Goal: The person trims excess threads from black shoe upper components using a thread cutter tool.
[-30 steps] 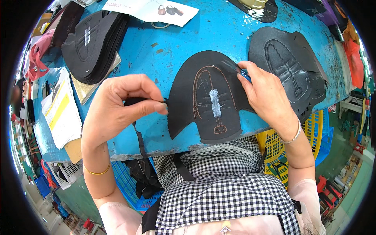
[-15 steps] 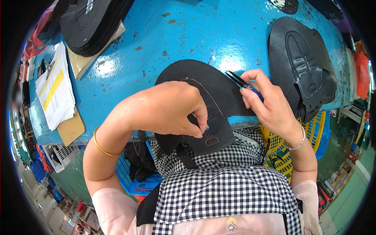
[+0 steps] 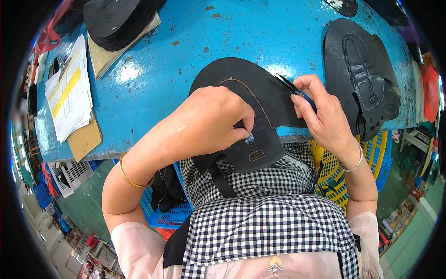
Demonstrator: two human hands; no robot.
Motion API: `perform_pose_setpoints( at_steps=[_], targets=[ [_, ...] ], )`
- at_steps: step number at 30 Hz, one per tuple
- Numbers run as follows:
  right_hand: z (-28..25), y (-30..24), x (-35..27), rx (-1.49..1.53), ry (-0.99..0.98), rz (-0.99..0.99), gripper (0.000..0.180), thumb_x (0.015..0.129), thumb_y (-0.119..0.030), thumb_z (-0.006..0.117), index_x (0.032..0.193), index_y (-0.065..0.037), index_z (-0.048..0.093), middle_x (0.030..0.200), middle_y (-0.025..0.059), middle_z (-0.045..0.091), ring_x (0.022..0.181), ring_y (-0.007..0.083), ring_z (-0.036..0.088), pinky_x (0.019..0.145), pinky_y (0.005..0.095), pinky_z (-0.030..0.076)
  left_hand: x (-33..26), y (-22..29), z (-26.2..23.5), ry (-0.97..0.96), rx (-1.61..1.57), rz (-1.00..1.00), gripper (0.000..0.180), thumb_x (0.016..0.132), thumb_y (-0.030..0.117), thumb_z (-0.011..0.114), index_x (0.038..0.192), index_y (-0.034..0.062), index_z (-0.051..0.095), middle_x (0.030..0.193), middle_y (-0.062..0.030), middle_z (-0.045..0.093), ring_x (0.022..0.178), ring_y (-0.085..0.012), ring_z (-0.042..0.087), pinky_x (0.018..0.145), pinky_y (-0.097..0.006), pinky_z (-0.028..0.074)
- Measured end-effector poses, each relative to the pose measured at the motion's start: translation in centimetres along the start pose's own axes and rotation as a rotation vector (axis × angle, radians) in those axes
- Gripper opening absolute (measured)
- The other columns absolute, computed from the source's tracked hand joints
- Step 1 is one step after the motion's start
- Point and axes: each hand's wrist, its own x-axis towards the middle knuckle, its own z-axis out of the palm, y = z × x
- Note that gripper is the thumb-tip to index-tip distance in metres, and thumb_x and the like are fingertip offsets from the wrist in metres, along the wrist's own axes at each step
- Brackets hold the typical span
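A black shoe upper (image 3: pixel 263 151) lies with its inner side up, partly on the blue table edge and partly over my lap. Brown stitching curves across it, and a small stitched tab shape shows near its lower end. My left hand (image 3: pixel 211 122) is over the upper, thumb and forefinger pinched together at its middle beside the stitch line; anything between the tips is too small to make out. Part of the upper is hidden under this hand. At the upper's right edge, my right hand (image 3: pixel 325 114) holds thread snips (image 3: pixel 292 87) with blue handles, their dark blades apart and pointing up-left.
A pile of black uppers (image 3: pixel 360 76) lies at the right of the blue table (image 3: pixel 223 37). Back left stands a stack of black pieces (image 3: pixel 116 21) on a pad, near clipped papers (image 3: pixel 69 100). Below the table are a yellow basket (image 3: pixel 332 172) and a blue basket (image 3: pixel 179 216).
My left hand has moved slightly up and right along the upper, still pinched. The upper has shifted a little away from me. My right hand keeps the snips, slightly farther right.
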Motion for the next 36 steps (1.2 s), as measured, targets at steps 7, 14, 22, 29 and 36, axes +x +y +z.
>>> perform_pose_setpoints(
  at_steps=[7, 14, 22, 29, 36],
  targets=[
    [-0.6, -0.4, 0.4, -0.033, -0.069, 0.019, 0.017, 0.096, -0.013, 0.056, 0.109, -0.004, 0.049, 0.068, 0.0107, 0.061, 0.060, 0.0249, 0.063, 0.057, 0.0352, 0.047, -0.1, -0.6, -0.1, -0.082, -0.136, 0.097, 0.008, 0.075, 0.011, 0.072, 0.082, 0.0059, 0.073, 0.074, -0.0109, 0.069, 0.068, -0.0276, 0.066, 0.064, -0.036, 0.051],
    [-0.4, -0.2, 0.4, -0.039, -0.036, 0.009, 0.017, 0.096, -0.013, 0.057, 0.108, -0.004, 0.050, 0.068, 0.0104, 0.061, 0.059, 0.0250, 0.063, 0.056, 0.0354, 0.047, 0.2, 0.0, 0.2, -0.009, -0.016, 0.028, 0.010, 0.075, 0.009, 0.072, 0.084, 0.0053, 0.072, 0.071, -0.0103, 0.068, 0.064, -0.0272, 0.064, 0.061, -0.035, 0.050],
    [-0.4, 0.0, 0.3, -0.085, -0.047, -0.022, 0.017, 0.095, -0.012, 0.058, 0.108, -0.005, 0.050, 0.069, 0.0118, 0.060, 0.062, 0.0287, 0.063, 0.056, 0.0376, 0.047, 0.3, -0.5, -0.4, -0.040, -0.095, 0.001, 0.009, 0.076, 0.007, 0.071, 0.083, 0.0023, 0.069, 0.072, -0.0111, 0.068, 0.064, -0.0265, 0.065, 0.060, -0.034, 0.050],
    [0.0, 0.0, 0.2, -0.176, -0.048, -0.085, 0.018, 0.094, -0.011, 0.059, 0.108, -0.007, 0.049, 0.077, 0.0141, 0.062, 0.067, 0.0342, 0.064, 0.057, 0.0418, 0.048, 1.1, -1.4, -1.0, -0.186, -0.144, 0.052, 0.009, 0.078, 0.007, 0.070, 0.084, 0.0010, 0.068, 0.077, -0.0121, 0.069, 0.070, -0.0264, 0.067, 0.066, -0.034, 0.052],
    [-0.1, -0.2, 0.3, -0.193, -0.043, -0.097, 0.018, 0.094, -0.010, 0.059, 0.108, -0.007, 0.049, 0.080, 0.0153, 0.065, 0.070, 0.0348, 0.065, 0.059, 0.0411, 0.050, 1.0, -1.2, -0.7, -0.111, -0.099, 0.034, 0.008, 0.077, 0.007, 0.070, 0.083, 0.0018, 0.067, 0.074, -0.0121, 0.068, 0.068, -0.0283, 0.065, 0.063, -0.036, 0.050]
  ],
)
